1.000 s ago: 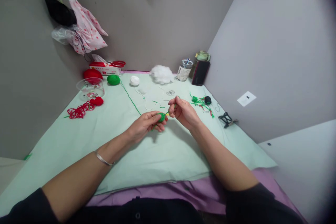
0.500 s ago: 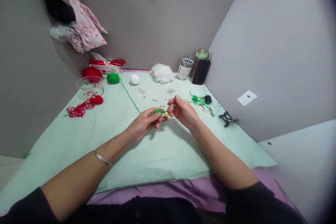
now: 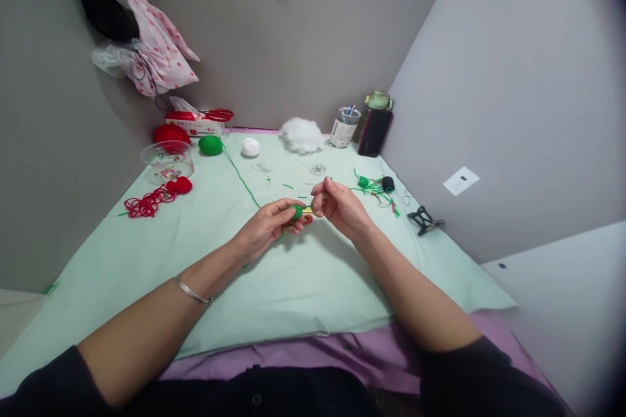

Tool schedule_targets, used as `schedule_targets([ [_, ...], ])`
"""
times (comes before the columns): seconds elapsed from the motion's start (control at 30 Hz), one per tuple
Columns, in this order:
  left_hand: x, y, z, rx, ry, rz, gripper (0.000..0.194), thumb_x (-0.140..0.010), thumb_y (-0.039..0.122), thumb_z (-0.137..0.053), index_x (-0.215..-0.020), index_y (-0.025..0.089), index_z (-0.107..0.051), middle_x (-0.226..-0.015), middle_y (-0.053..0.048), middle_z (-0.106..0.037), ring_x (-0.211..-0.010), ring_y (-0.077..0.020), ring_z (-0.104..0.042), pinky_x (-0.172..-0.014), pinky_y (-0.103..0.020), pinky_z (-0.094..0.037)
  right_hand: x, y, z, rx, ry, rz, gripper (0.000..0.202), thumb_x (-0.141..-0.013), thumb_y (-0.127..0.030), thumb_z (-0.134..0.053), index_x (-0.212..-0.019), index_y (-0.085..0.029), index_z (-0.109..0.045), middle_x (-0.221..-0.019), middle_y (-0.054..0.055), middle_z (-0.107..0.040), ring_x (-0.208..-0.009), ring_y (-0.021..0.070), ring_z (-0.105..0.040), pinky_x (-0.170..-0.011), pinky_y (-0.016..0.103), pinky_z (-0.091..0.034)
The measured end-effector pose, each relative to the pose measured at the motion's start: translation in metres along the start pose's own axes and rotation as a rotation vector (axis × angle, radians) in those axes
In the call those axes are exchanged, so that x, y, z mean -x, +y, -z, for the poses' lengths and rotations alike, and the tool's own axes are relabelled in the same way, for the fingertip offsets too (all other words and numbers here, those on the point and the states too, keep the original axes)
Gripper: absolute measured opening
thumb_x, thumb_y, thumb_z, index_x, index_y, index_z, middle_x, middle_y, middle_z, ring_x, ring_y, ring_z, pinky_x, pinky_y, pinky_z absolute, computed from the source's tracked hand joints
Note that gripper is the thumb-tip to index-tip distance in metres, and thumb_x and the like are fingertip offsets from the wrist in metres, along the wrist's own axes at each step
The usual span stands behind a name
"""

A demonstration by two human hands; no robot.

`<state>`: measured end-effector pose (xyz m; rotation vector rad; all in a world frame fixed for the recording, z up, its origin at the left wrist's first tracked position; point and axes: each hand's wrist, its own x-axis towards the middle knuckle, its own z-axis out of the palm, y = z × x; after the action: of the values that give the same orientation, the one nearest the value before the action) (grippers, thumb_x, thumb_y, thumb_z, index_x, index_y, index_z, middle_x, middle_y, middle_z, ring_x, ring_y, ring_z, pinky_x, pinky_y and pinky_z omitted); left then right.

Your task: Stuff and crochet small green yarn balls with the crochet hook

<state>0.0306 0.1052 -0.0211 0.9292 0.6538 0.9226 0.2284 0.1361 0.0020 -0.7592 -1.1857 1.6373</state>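
My left hand [image 3: 270,225] pinches a small green crochet piece [image 3: 296,212] between thumb and fingers. Close on its right, my right hand [image 3: 341,204] is closed in a pinch. A thin green length, which looks like yarn [image 3: 308,208], bridges the piece and the right fingers; whether a hook or needle is inside that grip is hidden. A green yarn strand [image 3: 242,181] trails back from the left hand to a green yarn ball [image 3: 210,145]. Just beneath the hands lies an orange and yellow object [image 3: 308,219], mostly covered.
At the left are a red yarn tangle [image 3: 147,201], a clear plastic tub [image 3: 169,159] and red-handled scissors [image 3: 218,115] on a tissue box [image 3: 193,125]. White stuffing [image 3: 302,135], a pen tin [image 3: 345,127] and a phone [image 3: 375,133] stand behind. Yarn scraps [image 3: 374,187] and a black clip [image 3: 423,220] lie right.
The green piece has turned slightly in my left fingers and shows more of its surface. My right hand has stayed almost still.
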Motion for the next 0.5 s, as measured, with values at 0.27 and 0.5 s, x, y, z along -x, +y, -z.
schedule_targets([
  [0.27,0.0024,0.0013,-0.0009,-0.014,-0.039,0.026,0.027,-0.085,0.031,-0.081,-0.103,0.016,-0.067,-0.107,-0.010,-0.077,-0.094,-0.0172,-0.071,-0.090,-0.032,-0.051,-0.0008,0.0002,0.0038,-0.019,-0.005,0.020,0.042,-0.087,-0.057,-0.073,-0.081,-0.016,-0.072,-0.058,0.000,-0.068,-0.050,0.0100,-0.059,-0.051,0.021,-0.049],
  [0.5,0.0025,-0.0007,-0.0018,-0.036,-0.084,0.051,0.041,-0.083,0.032,-0.081,-0.119,0.015,-0.070,-0.116,-0.014,-0.075,-0.080,-0.0163,-0.071,-0.076,-0.030,-0.053,-0.0002,-0.0009,0.0037,-0.004,-0.007,0.013,0.042,-0.089,-0.057,-0.071,-0.082,-0.016,-0.072,-0.060,0.000,-0.068,-0.051,0.0107,-0.060,-0.051,0.021,-0.049],
])
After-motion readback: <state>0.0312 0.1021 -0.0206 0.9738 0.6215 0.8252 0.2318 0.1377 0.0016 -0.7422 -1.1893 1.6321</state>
